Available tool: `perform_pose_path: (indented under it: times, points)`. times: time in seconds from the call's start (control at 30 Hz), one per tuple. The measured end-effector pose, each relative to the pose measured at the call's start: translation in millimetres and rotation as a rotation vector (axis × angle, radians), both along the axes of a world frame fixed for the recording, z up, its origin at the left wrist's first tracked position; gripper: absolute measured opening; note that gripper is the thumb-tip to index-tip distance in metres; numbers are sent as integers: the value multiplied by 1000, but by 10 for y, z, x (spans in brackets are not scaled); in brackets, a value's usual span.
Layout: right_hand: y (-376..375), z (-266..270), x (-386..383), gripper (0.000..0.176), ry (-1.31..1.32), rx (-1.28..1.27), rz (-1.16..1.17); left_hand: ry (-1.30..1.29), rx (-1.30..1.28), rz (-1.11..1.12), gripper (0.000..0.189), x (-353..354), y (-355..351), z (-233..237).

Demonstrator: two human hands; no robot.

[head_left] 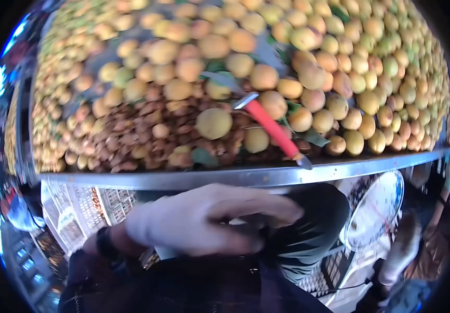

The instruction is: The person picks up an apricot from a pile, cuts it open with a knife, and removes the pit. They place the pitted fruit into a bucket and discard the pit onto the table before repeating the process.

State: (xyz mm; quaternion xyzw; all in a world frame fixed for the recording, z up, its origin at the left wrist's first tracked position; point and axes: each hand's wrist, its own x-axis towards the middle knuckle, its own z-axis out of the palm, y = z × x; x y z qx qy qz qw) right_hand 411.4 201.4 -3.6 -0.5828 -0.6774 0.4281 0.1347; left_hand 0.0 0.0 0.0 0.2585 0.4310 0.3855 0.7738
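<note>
Leaning across loose fruit (213, 123), the red-handled tool (272, 128) lies just beyond the metal rim (173, 180), its lower tip at that edge, presumably to keep it within reach and easy to spot. Nearer the body than the rim, the gloved left hand (199, 219) has bent fingers; blur hides whether they grasp anything. What seems the gloved right hand (402, 245) hangs below the rim's right end, fingers too smeared to tell. Brown pieces (126, 130) spread behind the rim's left half, probably heaped to keep them together. Below the rim stand pale crates (87, 208), left, and a round white tub (375, 211), right.
</note>
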Motion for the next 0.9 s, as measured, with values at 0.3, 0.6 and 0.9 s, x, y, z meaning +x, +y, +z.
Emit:
perform_pose_path:
  times: [0.3,0.6,0.9]
  points:
    - [-389,-348,-1520,40,614,422,8,158,536,564,26,1310,-517,-1301]
    - [100,-144,-2040,35,1646,-530,896,-353,553,506,59,2247,-905,-621]
    - [-1335,346,-2540,26,3,1317,893,-336,618,557,50,2220,-865,-599]
